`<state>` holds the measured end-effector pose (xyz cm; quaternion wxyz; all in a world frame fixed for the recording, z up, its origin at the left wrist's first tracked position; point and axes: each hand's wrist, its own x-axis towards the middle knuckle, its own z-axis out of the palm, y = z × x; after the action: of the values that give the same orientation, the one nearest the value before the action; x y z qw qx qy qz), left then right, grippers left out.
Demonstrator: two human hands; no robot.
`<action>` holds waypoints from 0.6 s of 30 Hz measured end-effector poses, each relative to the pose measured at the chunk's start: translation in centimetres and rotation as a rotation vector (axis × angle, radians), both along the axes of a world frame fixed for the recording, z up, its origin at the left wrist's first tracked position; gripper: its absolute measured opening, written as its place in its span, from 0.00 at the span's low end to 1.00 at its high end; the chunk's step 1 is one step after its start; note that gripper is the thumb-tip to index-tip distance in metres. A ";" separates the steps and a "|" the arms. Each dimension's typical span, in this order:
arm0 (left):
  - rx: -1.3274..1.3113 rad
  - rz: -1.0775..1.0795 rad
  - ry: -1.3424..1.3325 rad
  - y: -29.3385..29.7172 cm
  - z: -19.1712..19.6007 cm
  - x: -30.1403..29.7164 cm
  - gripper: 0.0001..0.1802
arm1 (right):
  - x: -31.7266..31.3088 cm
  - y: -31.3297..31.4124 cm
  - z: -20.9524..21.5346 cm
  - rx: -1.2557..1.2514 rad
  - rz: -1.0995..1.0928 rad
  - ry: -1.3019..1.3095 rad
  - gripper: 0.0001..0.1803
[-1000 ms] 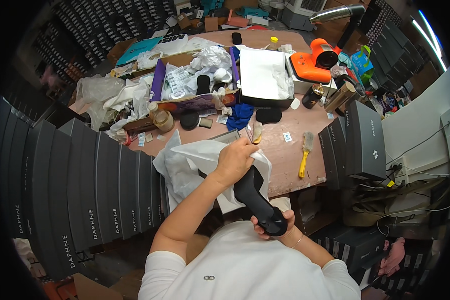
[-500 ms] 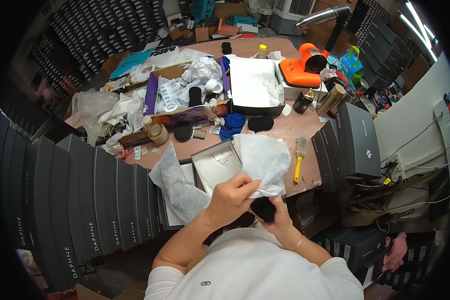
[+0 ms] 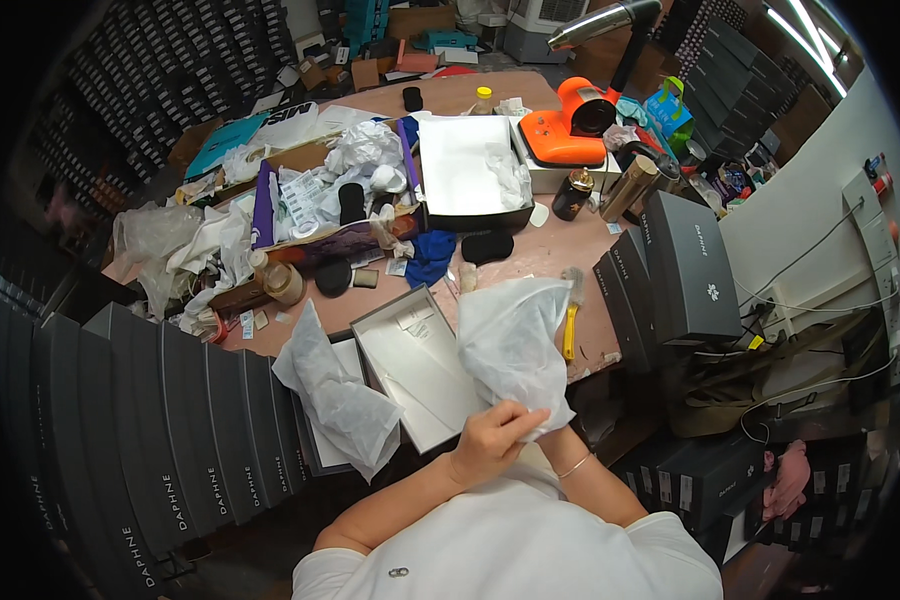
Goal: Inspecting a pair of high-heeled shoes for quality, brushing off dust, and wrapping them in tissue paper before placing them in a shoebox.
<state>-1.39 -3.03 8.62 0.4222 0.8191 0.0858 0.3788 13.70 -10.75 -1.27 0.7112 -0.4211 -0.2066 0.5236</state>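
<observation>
Table [image 3: 530, 262] – pinkish top, cluttered, ringed by stacks of dark grey boxes [image 3: 150, 420] on the left and more grey boxes [image 3: 685, 265] at its right edge. Far side: white open box [image 3: 465, 175] with paper inside, orange machine [image 3: 570, 125] just right of it, crumpled paper and bags [image 3: 360, 160] to the left. Near edge: open shoe box [image 3: 410, 365], white inside, tilted, with a loose sheet of tissue [image 3: 335, 395] hanging over its left side.

White tissue wrap [image 3: 515, 345] – bunched, bulging, held up just right of the shoe box, above the table's near edge. Something seems to be inside it, but the paper hides it fully, cannot tell what.

Left hand [image 3: 495, 440] – fingers curled, pinching the wrap's lower end tight. Right hand sits under the wrap, hidden by paper and the left hand; only the wrist with a thin bracelet [image 3: 575, 465] shows, so its grip cannot be told, though it looks to be up inside or beneath the wrap.

Small stuff: yellow-handled brush [image 3: 570, 325] on the table just right of the wrap, blue cloth [image 3: 430, 255] and a black oval pad [image 3: 487, 245] behind it, brown bottle [image 3: 280, 280] at the left, dark can [image 3: 573, 195] near the orange machine.
</observation>
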 end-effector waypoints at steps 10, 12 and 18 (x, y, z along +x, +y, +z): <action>0.035 -0.169 0.196 -3.2 -3.2 -1.7 0.24 | 2.3 3.2 7.7 -0.450 0.142 -0.732 0.28; -0.027 -0.179 0.254 -3.1 -2.9 -1.6 0.26 | 6.1 3.9 3.7 -0.622 0.349 -0.942 0.29; 0.127 0.734 0.525 -0.7 -5.2 -10.5 0.43 | 0.1 5.8 3.7 -0.123 0.576 -1.558 0.31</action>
<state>-11.91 -3.72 3.40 0.1730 0.8269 0.4513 0.2876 13.83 -4.94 2.45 0.1786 -0.6315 -0.7103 0.2544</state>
